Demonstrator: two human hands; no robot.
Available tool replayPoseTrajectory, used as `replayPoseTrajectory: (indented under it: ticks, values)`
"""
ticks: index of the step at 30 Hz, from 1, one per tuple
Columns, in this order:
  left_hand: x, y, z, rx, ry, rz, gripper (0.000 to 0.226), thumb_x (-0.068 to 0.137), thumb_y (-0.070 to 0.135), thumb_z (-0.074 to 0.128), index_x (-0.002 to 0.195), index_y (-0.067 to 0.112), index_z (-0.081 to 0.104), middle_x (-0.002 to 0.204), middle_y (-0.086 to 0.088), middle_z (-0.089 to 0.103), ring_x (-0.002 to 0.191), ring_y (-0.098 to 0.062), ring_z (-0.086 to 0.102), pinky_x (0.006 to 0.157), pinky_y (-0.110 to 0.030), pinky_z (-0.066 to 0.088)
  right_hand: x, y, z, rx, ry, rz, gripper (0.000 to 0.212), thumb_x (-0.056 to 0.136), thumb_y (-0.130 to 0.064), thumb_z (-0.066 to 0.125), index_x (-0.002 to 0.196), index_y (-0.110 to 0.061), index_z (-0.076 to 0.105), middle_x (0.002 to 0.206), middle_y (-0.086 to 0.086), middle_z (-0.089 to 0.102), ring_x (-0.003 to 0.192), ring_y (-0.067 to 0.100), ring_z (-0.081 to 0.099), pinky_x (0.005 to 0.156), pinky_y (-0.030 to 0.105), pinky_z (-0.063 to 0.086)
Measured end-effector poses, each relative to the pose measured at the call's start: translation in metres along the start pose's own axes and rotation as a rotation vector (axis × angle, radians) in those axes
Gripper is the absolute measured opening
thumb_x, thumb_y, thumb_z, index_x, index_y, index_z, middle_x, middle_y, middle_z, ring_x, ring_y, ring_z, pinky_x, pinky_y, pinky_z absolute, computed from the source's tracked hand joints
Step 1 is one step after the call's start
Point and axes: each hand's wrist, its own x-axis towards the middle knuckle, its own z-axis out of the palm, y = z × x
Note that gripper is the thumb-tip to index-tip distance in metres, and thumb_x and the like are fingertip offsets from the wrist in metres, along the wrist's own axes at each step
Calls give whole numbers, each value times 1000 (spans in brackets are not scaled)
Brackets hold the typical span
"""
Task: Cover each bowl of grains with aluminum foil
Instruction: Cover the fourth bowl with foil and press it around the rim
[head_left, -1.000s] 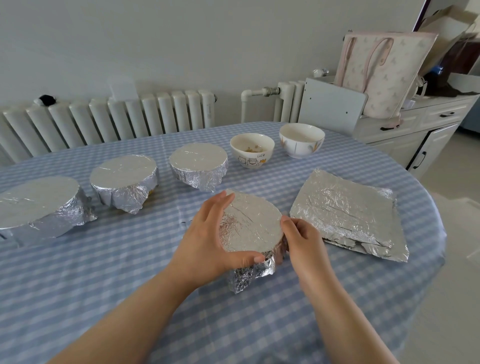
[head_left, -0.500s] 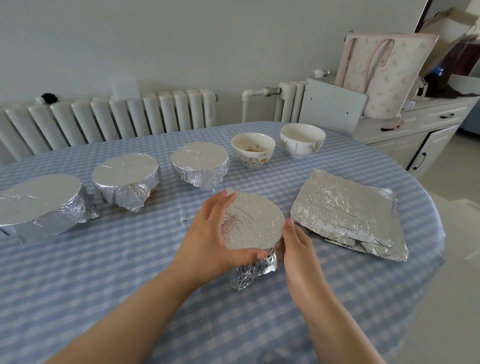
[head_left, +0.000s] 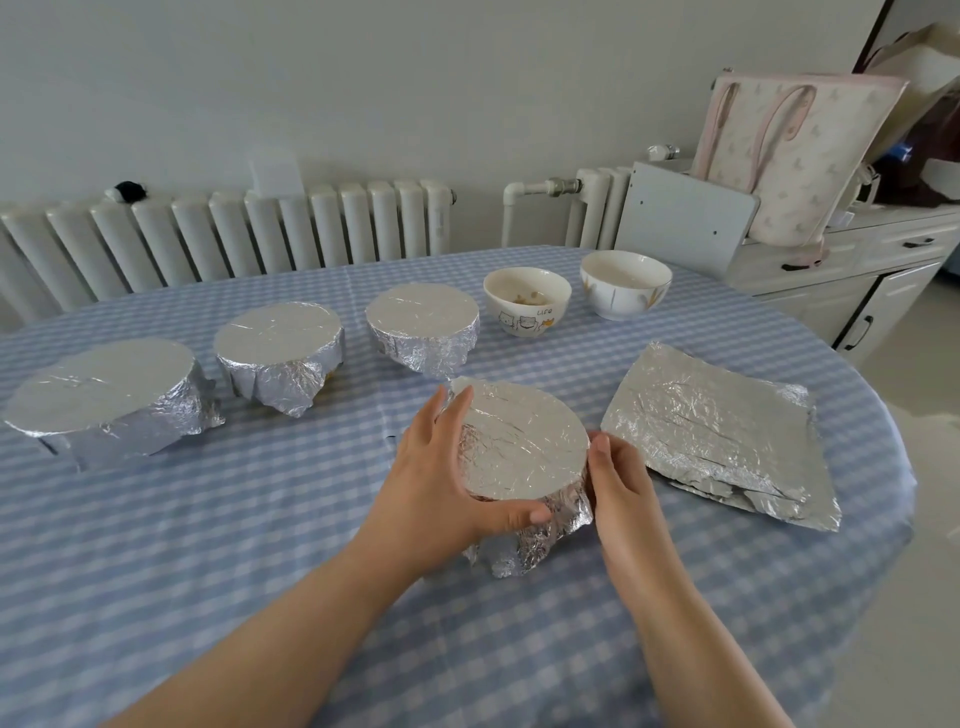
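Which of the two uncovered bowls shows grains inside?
The cat-print bowl, next to the row of foil-covered bowls: brownish grains lie at its bottom. The plain white bowl to its right shows nothing distinct inside.

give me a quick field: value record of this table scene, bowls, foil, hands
surface: table with blue checked cloth
finished covered bowls: three in a row, left, middle, right
bowl in hand: foil-wrapped bowl, nearest the person
uncovered bowls: cartoon bowl with some grains; white bowl, contents unclear
spare foil: stack of foil sheets lying flat to the right
left hand: cups the bowl's left side, thumb along the near rim
right hand: presses foil against the bowl's right side
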Motion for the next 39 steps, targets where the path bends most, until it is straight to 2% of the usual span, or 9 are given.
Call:
replayPoseTrajectory:
  ticks: [5, 9, 12, 17, 23, 26, 30, 37, 39]
  values:
    - [3, -5, -1, -37, -4, 17, 138, 36, 84, 71, 152, 37, 11, 152, 14, 19, 140, -6, 22, 116, -35, 26, -7, 7, -7, -105, -62, -70, 23, 103, -26, 41, 112, -17, 60, 106, -5, 67, 100, 6, 62, 86, 23, 46]
    - [3, -4, 0, -68, -13, 6, 139, 34, 82, 71, 152, 37, 13, 148, 16, 21, 135, -3, 28, 108, -24, 27, -6, 6, -2, -117, -25, -87, 21, 103, -19, 38, 109, -12, 56, 101, -3, 64, 87, 0, 59, 71, 9, 44]
    - [2, -4, 0, -65, -7, 11, 138, 34, 83, 71, 151, 37, 14, 148, 16, 21, 134, -3, 30, 107, -24, 27, -5, 7, 3, -82, 29, -38, 19, 103, -23, 40, 97, -14, 55, 89, -3, 62, 76, 4, 56, 68, 18, 44]
    - [2, -4, 0, -64, 0, 23, 135, 34, 83, 70, 150, 39, 17, 147, 15, 22, 131, -2, 33, 104, -23, 28, 3, 7, 3, 19, 91, 89, 22, 99, -27, 52, 90, -9, 60, 83, 9, 64, 73, 18, 57, 71, 37, 46]
    - [2, -4, 0, -55, 1, 26, 133, 34, 83, 69, 149, 39, 18, 147, 16, 22, 129, -1, 32, 103, -22, 28, 10, 4, 1, 75, 94, 149, 22, 96, -25, 59, 84, -6, 62, 75, 12, 61, 67, 22, 54, 64, 38, 45]
    - [3, -4, 1, -52, 9, 30, 132, 34, 83, 69, 149, 39, 20, 145, 15, 23, 126, 1, 32, 102, -20, 28, 11, 3, 0, 143, 68, 175, 14, 97, -19, 57, 90, -8, 63, 75, 9, 62, 62, 16, 53, 58, 31, 45]
    - [4, -5, 2, -49, 16, 33, 132, 34, 84, 69, 148, 40, 20, 144, 15, 23, 127, -1, 33, 102, -21, 28, 16, -1, 3, 191, 61, 206, 10, 97, -9, 54, 94, -11, 63, 83, 7, 69, 70, 17, 61, 64, 31, 49]
    - [4, -6, 3, -56, 28, 37, 130, 33, 85, 69, 147, 40, 23, 143, 14, 24, 127, -3, 35, 102, -21, 30, 23, 1, 7, 136, 66, 217, 17, 92, 1, 55, 91, -14, 63, 89, 12, 69, 74, 23, 63, 68, 36, 51]
    - [4, -5, 3, -56, 27, 34, 130, 33, 85, 69, 147, 41, 22, 141, 16, 24, 127, -2, 35, 101, -21, 30, 24, 3, 8, 23, 85, 161, 19, 92, 0, 52, 89, -16, 61, 86, 10, 68, 73, 22, 62, 66, 33, 49]
